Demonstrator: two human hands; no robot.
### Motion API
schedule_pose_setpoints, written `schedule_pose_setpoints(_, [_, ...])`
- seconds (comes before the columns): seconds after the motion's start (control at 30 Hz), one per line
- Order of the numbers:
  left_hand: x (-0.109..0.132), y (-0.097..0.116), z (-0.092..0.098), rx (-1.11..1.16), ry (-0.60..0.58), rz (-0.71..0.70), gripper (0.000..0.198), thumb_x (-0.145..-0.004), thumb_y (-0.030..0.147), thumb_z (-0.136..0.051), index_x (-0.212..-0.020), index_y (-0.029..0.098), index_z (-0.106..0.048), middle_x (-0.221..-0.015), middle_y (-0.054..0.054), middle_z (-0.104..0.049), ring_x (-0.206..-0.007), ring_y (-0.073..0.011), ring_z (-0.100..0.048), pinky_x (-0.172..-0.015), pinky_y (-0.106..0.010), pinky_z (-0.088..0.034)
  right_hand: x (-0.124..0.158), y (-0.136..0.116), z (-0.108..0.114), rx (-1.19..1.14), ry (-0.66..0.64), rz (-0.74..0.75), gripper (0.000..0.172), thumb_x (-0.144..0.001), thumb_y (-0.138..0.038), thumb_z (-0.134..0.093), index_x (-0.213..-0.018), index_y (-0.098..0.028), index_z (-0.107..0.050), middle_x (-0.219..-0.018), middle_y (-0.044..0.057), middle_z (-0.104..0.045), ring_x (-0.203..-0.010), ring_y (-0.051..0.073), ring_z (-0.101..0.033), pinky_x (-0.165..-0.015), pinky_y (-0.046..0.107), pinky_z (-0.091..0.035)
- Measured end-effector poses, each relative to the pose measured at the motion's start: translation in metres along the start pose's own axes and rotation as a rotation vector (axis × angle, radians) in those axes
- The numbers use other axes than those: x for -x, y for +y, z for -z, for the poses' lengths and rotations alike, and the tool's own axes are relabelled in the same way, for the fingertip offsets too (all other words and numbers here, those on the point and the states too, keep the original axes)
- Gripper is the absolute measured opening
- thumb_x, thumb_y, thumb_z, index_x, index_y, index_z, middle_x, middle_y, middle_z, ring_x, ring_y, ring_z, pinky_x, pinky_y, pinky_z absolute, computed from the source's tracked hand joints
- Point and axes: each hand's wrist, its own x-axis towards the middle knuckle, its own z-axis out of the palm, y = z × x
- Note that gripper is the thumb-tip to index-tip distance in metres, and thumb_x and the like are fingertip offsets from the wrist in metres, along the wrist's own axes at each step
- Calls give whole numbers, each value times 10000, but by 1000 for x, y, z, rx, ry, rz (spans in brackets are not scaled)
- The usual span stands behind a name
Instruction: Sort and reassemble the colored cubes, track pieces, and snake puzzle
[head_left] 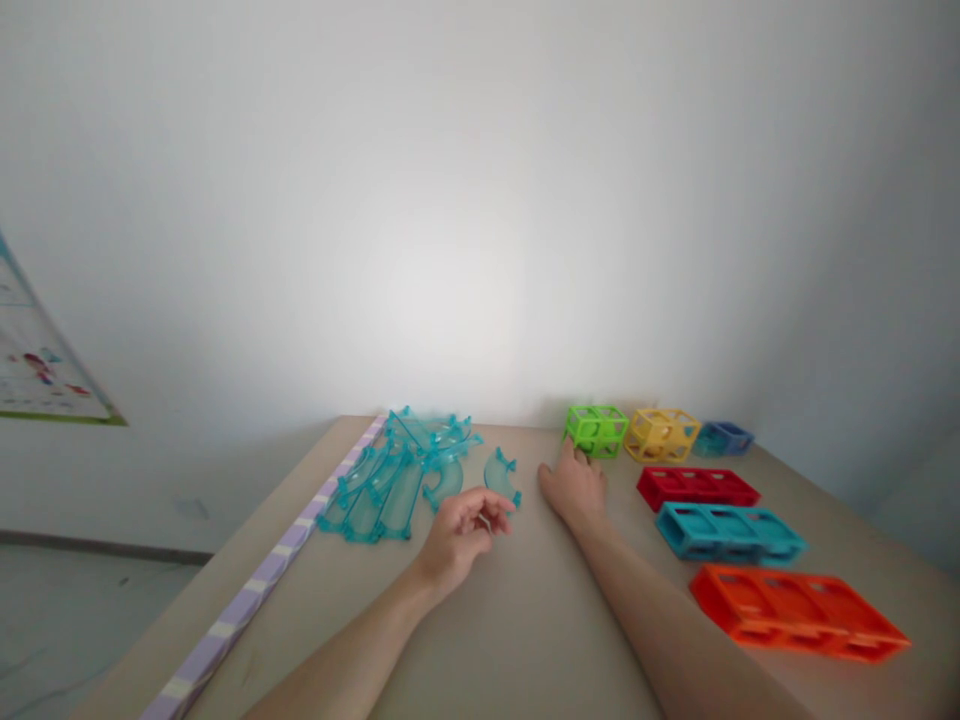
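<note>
Just ahead of the right hand [574, 487] sits the green block [598, 429]. I see fingertips touching its near face, with the palm flat on the table [525, 640] and grasping nothing. The left hand [459, 532] is loosely curled beside the curved track piece [501, 476]; I cannot tell whether it pinches anything (the fingers hide it). My worry is that a careless nudge could shove the green block into the yellow block [661, 433] next to it, or the left knuckles could skid the curved piece away.

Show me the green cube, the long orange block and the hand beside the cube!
Green plastic cube frame [597, 428], head view, middle of frame.
Long orange plastic frame block [799, 611], head view, top surface.
Right hand [576, 487], head view, back of hand.
</note>
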Motion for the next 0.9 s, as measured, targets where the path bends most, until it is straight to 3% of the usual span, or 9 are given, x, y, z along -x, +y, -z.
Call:
schedule_pose_setpoints(0.53, [-3, 3, 0, -15, 20, -11, 474, -455, 100, -476, -870, 134, -702, -717, -47, -650, -714, -170, -553, -647, -270, -394, -1, -10, -8, 30, 30, -7, 646, -843, -356, -519, -1364, 7, -399, -1172, 258, -589, -1075, 378, -544, -914, 446, -377])
schedule_pose_setpoints(0.77, [-3, 1, 2, -7, 30, -4, 491, -433, 99, -466, -867, 129, -694, -722, -50, -648, -719, -174, -552, -637, -269, -386, -8, -3, 1, 3, -8, -3, 402, -890, -257, -445, -1229, -87, -579, -1033, 184, -662, -963, 276, -616, -826, 334, -425])
schedule_pose_setpoints(0.9, [-3, -1, 2, -18, 20, -10, 504, -436, 98, -461, -886, 128, -689, -734, -54, -647, -732, -181, -554, -644, -278, -382, -11, 0, 3, -1, -2, -2, 385, -900, -214, -420, -1218, -87, -597, -1043, 188, -659, -1000, 268, -601, -870, 329, -410])
